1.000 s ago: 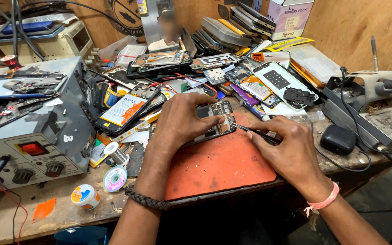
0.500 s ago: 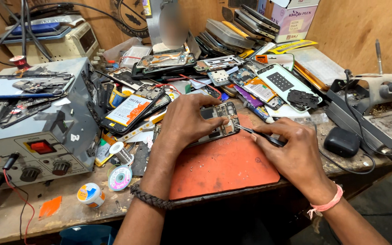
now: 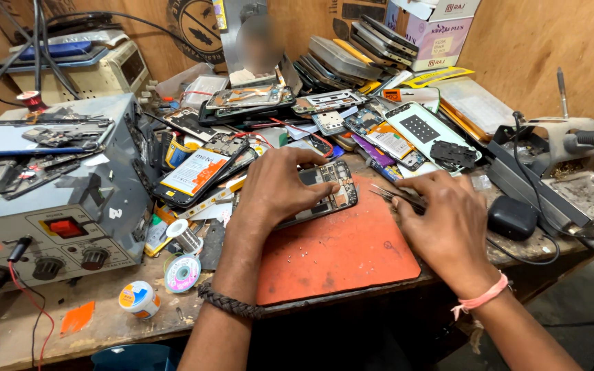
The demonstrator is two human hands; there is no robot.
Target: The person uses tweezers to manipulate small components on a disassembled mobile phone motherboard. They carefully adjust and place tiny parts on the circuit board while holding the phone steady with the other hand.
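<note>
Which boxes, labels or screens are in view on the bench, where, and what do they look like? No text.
Cardboard box: back right against the wall, white and purple.
Battery label: left of the left hand, white and orange rectangle.
Round sign: back wall, dark circle.
Phone screen: atop the grey station, blue-grey slab.

Opened phone (image 3: 324, 192) half under left hand (image 3: 276, 189)

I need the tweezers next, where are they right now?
In the head view the tweezers are in the right hand, right of centre, lying over the far right edge of the orange mat, tips pointing at the opened phone under the left hand.
</note>
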